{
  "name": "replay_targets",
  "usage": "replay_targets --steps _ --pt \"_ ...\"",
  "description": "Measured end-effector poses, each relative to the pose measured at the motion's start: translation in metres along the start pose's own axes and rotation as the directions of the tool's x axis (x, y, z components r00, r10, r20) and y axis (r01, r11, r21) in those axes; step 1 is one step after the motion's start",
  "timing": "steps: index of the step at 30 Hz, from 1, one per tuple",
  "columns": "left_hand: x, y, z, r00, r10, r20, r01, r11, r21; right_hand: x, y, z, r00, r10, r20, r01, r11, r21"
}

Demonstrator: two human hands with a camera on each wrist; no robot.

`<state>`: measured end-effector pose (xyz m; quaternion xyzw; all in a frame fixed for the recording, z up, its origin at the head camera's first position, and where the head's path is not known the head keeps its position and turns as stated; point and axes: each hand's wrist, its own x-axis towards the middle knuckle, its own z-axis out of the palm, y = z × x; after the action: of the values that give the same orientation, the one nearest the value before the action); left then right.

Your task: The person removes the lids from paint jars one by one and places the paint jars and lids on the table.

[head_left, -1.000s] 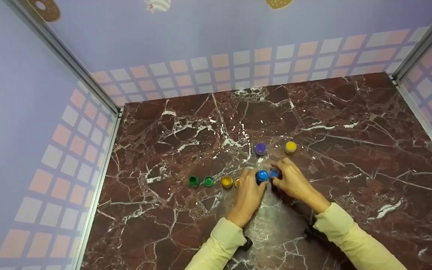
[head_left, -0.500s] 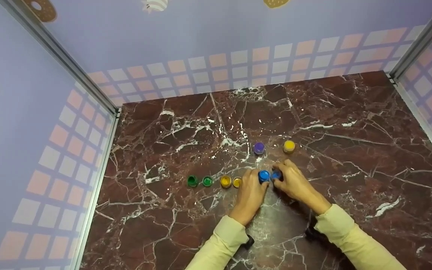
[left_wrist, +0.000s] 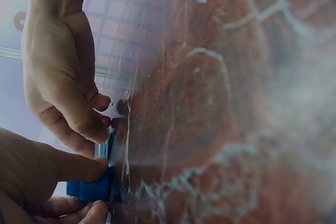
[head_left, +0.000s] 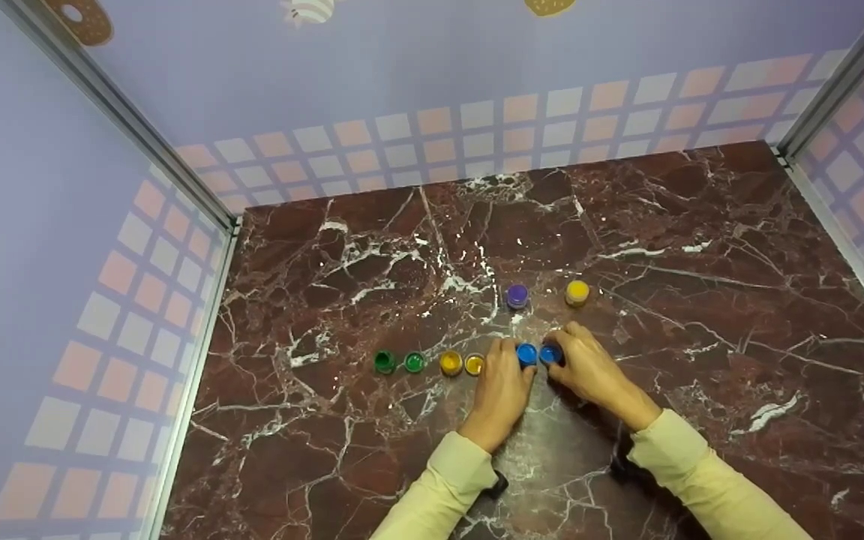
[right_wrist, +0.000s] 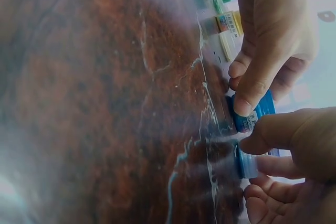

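Where marbling [head_left: 672,322] spreads, hands [head_left: 502,388] [head_left: 591,367] hold a cylindrical blue jar [head_left: 526,355] and lid [head_left: 550,354].

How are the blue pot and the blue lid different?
The blue pot is taller, while the blue lid is flatter.
The left hand holds the blue pot; the right hand holds the blue lid.
The blue pot shows a label with writing in the right wrist view; no writing can be seen on the blue lid.
Both are blue and side by side.
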<state>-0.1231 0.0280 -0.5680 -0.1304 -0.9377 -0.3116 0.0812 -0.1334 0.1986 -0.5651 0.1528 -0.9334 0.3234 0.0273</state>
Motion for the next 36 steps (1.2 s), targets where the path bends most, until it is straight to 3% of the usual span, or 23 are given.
replay_targets --steps 18,27,32,36 --pt "0.000 -0.001 0.000 0.999 0.038 -0.002 -0.038 0.999 -0.002 -0.002 0.000 -0.002 0.999 -0.032 0.000 0.032 0.999 -0.017" --pt "-0.001 0.000 -0.004 0.999 0.047 0.006 -0.047 0.999 0.001 -0.002 -0.002 -0.010 0.997 0.035 0.069 -0.034 0.999 -0.005" --pt "-0.005 0.003 -0.012 0.999 0.030 0.014 -0.030 0.999 -0.012 0.002 -0.002 -0.020 0.994 0.066 0.090 -0.067 0.998 0.014" --pt "-0.009 0.001 -0.029 1.000 0.015 -0.005 -0.015 0.999 0.052 0.011 -0.003 -0.031 0.996 0.058 0.066 -0.060 0.998 0.032"
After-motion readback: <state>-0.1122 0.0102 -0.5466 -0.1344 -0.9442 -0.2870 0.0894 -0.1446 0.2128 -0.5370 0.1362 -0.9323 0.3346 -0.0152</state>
